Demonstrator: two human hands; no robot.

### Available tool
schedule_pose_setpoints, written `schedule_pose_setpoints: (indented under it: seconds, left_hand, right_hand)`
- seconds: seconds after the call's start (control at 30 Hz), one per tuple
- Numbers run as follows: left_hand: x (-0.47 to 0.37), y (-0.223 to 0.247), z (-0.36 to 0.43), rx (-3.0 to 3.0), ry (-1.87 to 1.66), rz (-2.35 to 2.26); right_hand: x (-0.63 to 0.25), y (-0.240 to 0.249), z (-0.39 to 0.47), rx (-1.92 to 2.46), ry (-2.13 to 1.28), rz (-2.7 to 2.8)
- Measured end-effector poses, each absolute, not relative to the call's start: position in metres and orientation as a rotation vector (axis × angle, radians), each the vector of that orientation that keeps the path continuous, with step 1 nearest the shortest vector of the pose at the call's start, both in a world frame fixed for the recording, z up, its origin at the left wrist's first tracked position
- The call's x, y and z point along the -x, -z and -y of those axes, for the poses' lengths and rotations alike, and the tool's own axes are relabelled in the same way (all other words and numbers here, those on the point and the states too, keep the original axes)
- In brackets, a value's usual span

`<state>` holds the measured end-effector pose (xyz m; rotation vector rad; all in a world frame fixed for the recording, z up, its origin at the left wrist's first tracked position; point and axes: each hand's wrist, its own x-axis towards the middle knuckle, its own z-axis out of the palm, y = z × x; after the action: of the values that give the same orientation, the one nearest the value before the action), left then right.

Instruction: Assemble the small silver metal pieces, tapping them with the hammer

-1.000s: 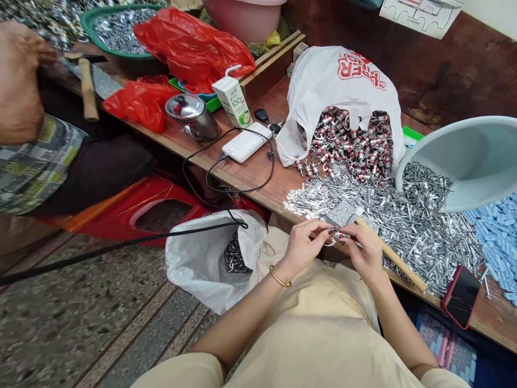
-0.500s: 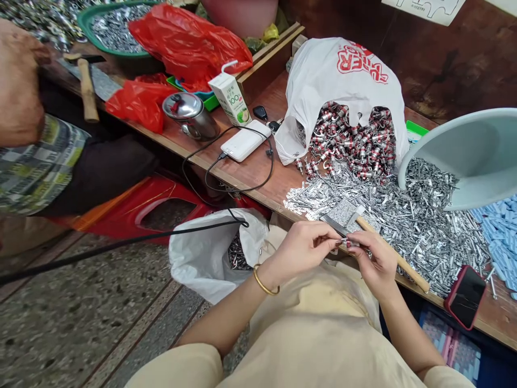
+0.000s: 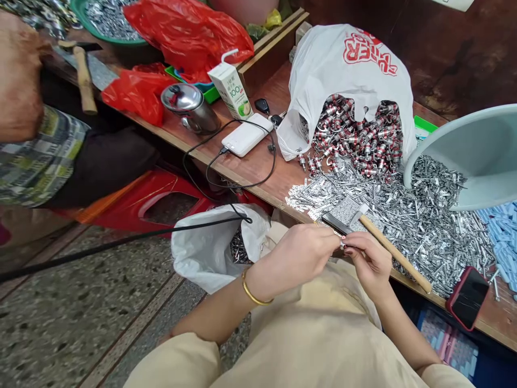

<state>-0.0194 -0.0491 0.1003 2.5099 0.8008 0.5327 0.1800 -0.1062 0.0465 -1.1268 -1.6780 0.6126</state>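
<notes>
My left hand [image 3: 301,253], with a gold bangle at the wrist, is closed in a pinch. Its fingertips meet those of my right hand [image 3: 369,261] at a small silvery metal fitting [image 3: 343,244], which both hands grip just off the bench edge. Fingers cover most of the fitting, so its full shape is hidden. Right behind the hands lie a dark flat metal bar [image 3: 335,222] on a speckled block [image 3: 344,209] and a hammer [image 3: 393,253] with a wooden handle. Loose flat metal pieces [image 3: 416,226] are heaped beyond them.
A white bag [image 3: 323,59] spills red-and-silver hooked fittings [image 3: 363,137]. A tipped grey basin [image 3: 480,145], blue pieces [image 3: 503,231] and a phone [image 3: 468,297] are at right. Left are a power bank [image 3: 247,134], steel cup [image 3: 189,108], lined bin [image 3: 202,253] and another person's arm [image 3: 20,81].
My left hand has rolled over, so its back now faces up more. The red-and-silver fitting between my fingertips is more covered. The whole view has shifted slightly.
</notes>
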Motion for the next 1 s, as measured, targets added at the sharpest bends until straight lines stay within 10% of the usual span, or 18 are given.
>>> schedule_pose_setpoints:
  seconds: [1.0]
  left_hand:
    - [0.031,-0.097,0.056,-2.170,-0.521,-0.793]
  right_hand:
    - [-0.191,-0.070,0.111,1.124,-0.666,2.116]
